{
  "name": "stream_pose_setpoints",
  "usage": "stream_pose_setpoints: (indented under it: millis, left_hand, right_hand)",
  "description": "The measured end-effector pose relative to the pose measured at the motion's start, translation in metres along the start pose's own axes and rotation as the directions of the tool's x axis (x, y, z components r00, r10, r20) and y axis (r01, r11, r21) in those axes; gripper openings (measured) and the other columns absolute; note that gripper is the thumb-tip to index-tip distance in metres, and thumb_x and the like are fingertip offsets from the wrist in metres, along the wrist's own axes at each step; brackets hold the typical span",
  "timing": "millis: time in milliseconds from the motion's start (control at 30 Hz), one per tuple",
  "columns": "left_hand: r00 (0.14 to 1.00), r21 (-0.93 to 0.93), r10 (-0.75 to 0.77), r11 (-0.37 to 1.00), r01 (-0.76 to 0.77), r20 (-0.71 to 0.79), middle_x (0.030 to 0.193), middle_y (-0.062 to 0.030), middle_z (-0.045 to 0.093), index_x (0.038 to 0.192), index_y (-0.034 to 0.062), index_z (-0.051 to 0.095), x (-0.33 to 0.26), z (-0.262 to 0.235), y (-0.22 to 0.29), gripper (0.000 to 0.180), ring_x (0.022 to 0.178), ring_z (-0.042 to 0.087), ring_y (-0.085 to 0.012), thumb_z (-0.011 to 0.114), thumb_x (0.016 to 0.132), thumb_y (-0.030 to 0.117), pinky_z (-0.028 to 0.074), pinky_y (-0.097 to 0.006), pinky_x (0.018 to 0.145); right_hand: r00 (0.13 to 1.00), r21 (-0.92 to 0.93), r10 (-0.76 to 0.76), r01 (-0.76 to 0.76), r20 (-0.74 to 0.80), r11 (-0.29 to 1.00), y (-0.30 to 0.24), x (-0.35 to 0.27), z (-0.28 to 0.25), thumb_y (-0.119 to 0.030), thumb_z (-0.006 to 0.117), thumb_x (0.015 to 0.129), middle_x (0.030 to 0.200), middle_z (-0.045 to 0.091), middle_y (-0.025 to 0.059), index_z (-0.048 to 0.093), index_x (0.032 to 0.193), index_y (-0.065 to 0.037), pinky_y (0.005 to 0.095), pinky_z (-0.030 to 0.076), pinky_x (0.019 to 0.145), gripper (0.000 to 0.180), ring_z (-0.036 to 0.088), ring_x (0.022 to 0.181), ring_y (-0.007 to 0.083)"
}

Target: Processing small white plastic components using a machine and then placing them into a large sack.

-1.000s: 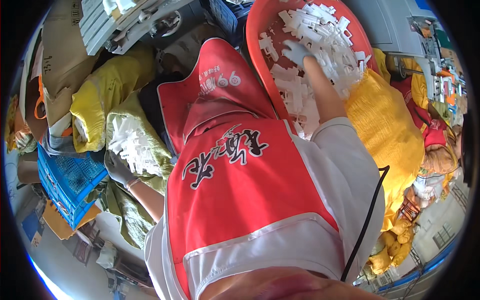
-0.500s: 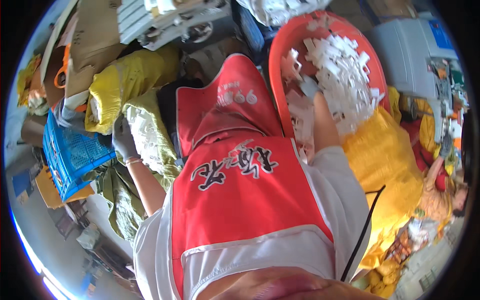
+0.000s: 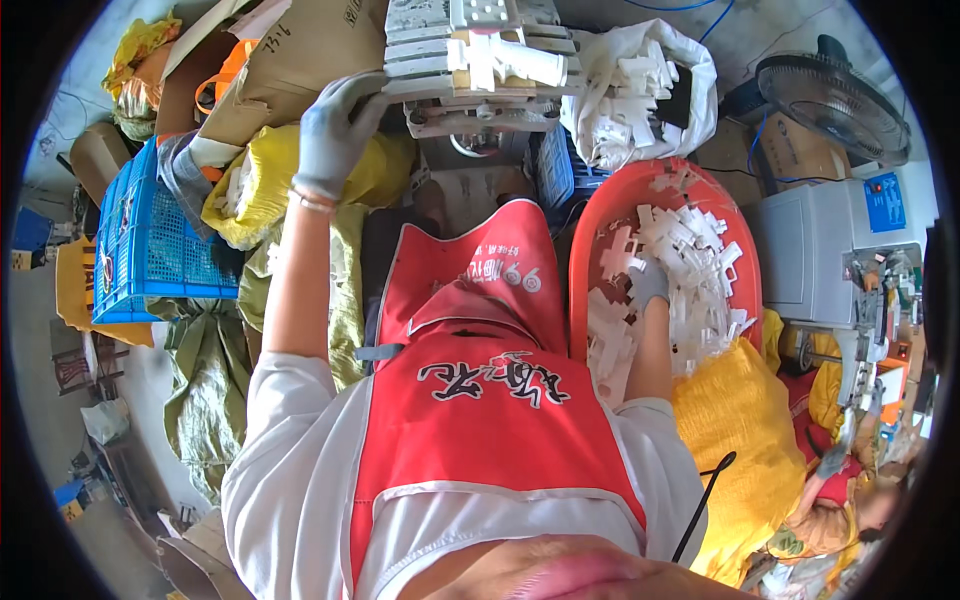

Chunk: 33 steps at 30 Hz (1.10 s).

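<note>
My left hand (image 3: 340, 135), in a grey glove, is raised at the left end of a pale slatted stand (image 3: 430, 85). Its fingers stretch towards the slats, the thumb is apart, and nothing shows in it. Whether the fingertips touch the stand I cannot tell. White plastic pieces (image 3: 490, 60) lie on top of that stand. On the right, my gloved right hand (image 3: 650, 282) is down among a heap of white plastic pieces (image 3: 690, 240) inside a red tub (image 3: 586, 235). Its fingers are largely hidden by the pieces.
Beyond the tub stands a white sack (image 3: 598, 130) of similar pieces. A yellow sack (image 3: 385, 165) and blue crate (image 3: 130, 290) are at left. At right are an orange-yellow sack (image 3: 740, 430), a grey cabinet (image 3: 800, 250), a fan (image 3: 835, 100) and another person's arm (image 3: 815, 505).
My left hand has come up from beside the yellow and green sacks to the slatted stand. My right hand stays in the red tub. The view has tilted, showing more of the stand.
</note>
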<state>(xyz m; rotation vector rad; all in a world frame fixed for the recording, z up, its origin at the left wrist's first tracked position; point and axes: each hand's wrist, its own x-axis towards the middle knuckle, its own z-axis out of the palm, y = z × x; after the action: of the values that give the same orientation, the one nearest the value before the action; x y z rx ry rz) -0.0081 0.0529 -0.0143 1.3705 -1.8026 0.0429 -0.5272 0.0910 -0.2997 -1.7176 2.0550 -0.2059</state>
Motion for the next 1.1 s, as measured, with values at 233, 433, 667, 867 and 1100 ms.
stream_pose_setpoints:
  millis: [233, 433, 667, 867, 1100]
  left_hand:
    - [0.972, -0.104, 0.074, 0.993, -0.052, 0.224, 0.098, -0.0170, 0.063, 0.111, 0.0065, 0.057, 0.053, 0.039, -0.002, 0.043, 0.091, 0.060, -0.0323, 0.070, 0.073, 0.024, 0.048, -0.036, 0.079]
    - [0.948, -0.117, 0.107, 0.990, -0.075, 0.299, 0.096, -0.0158, 0.064, 0.111, 0.0062, 0.058, 0.076, 0.048, -0.005, 0.045, 0.087, 0.063, -0.0273, 0.072, 0.073, 0.026, 0.049, -0.034, 0.077]
    - [0.994, -0.252, -0.030, 0.966, 0.055, 0.104, 0.090, -0.0112, 0.066, 0.102, 0.0052, 0.062, 0.054, 0.030, -0.015, 0.034, 0.082, 0.065, -0.0197, 0.070, 0.073, 0.021, 0.050, -0.030, 0.074]
    - [0.951, -0.248, -0.304, 0.928, 0.280, -0.063, 0.089, -0.0074, 0.067, 0.104, 0.0021, 0.062, -0.035, -0.011, -0.057, 0.031, 0.078, 0.063, -0.0105, 0.069, 0.076, 0.015, 0.049, -0.023, 0.073]
    - [0.832, -0.453, -0.554, 0.739, 0.498, 0.011, 0.102, -0.0053, 0.061, 0.110, -0.0027, 0.057, -0.122, -0.044, -0.071, 0.031, 0.088, 0.057, -0.0107, 0.064, 0.082, 0.009, 0.046, -0.022, 0.079]
  right_hand:
    - [0.988, 0.831, 0.092, 0.050, -0.121, 0.554, -0.049, -0.018, -0.063, -0.012, 0.059, 0.084, 0.093, 0.058, 0.0082, 0.049, 0.117, -0.002, 0.0224, 0.046, 0.055, 0.036, 0.059, 0.070, 0.0122]
    - [0.988, 0.977, 0.068, 0.129, -0.142, 0.167, -0.117, -0.023, -0.116, -0.016, 0.056, 0.088, 0.099, 0.055, 0.0058, 0.049, 0.115, -0.001, 0.0229, 0.045, 0.066, 0.032, 0.053, 0.081, 0.0113]
    - [0.746, 0.794, -0.443, 0.597, -0.498, 0.114, -0.237, 0.006, -0.167, -0.007, 0.054, 0.088, 0.114, 0.050, 0.0045, 0.055, 0.114, 0.002, 0.0241, 0.047, 0.076, 0.028, 0.054, 0.095, 0.0146]
    - [0.793, 0.835, -0.584, 0.432, -0.173, 0.339, -0.328, 0.034, -0.175, -0.013, 0.059, 0.086, 0.087, 0.057, 0.0018, 0.053, 0.117, -0.002, 0.0178, 0.045, 0.059, 0.033, 0.057, 0.071, 0.0069]
    - [0.817, 0.717, -0.569, 0.339, 0.096, 0.609, -0.347, 0.036, -0.179, -0.026, 0.058, 0.087, 0.084, 0.062, 0.0022, 0.054, 0.120, -0.012, 0.0216, 0.047, 0.057, 0.036, 0.058, 0.066, 0.0086]
